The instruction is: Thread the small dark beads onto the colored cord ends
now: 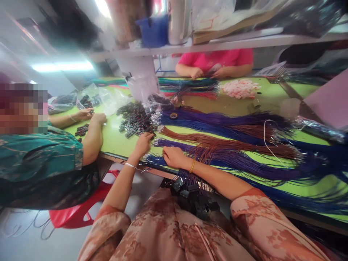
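Note:
My left hand point(143, 144) is at the near edge of a heap of small black connector housings point(136, 119). Its fingertips are pinched together, and whatever is between them is too small to make out. To its right, my right hand point(174, 157) is closed with curled fingers over the ends of the purple wires point(217, 154); its grip is hidden. Brown wires point(195, 139) and blue wires point(206, 125) lie in long bundles beyond it, their metal-tipped ends toward the housings. Several black housings with wires point(195, 197) rest in my lap at the table edge.
A co-worker in a green top point(40, 159) sits at the left, hands over small dark parts. Across the table, a person in a pink shirt point(214, 59) works near pale pink pieces point(240, 88). A loaded shelf point(244, 41) hangs overhead. A tape roll point(173, 115) lies on the wires.

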Motion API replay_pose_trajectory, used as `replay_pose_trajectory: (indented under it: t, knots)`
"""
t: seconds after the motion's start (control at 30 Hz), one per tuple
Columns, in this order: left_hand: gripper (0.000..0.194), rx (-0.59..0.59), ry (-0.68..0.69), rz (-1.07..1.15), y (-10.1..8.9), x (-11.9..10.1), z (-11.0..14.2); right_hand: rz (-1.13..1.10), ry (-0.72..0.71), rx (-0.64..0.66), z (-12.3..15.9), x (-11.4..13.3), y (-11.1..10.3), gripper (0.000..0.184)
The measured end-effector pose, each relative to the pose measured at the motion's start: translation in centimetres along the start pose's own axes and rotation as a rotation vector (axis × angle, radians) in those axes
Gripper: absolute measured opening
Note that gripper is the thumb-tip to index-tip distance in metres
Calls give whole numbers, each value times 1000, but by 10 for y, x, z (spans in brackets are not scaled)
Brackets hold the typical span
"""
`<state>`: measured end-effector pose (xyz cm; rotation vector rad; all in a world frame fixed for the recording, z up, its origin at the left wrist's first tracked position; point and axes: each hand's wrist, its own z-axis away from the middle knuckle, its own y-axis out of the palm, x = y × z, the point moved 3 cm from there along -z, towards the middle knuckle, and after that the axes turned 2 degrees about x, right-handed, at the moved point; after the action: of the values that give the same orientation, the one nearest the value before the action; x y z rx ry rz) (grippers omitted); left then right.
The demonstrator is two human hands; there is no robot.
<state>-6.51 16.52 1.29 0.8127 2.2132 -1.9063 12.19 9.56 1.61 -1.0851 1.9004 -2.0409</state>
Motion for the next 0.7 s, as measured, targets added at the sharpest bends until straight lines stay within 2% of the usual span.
replay_pose_trajectory:
  t: [0.1,0.27,0.43,0.57,0.63,0.7]
  knots:
    - [27,72,18,-122,-1,12,-6,-143,-3,-66,0,-2,-3,10]
    - [16,53,-69,-181,-7,16,8,-514,13,-168,-4,-5,-7,6]
    - [25,1,-115,-79,-10,24,22,-756,13,-179,-11,-6,-3,10]
    - [27,-228,-187,169,-26,22,28,-818,7,-178,-12,-5,-4,13]
    - [26,-308,-251,449,-30,13,35,-813,3,-189,-12,-5,-5,12]
    - [29,-282,-331,824,-25,-3,43,-764,-17,-232,-10,-4,-8,9]
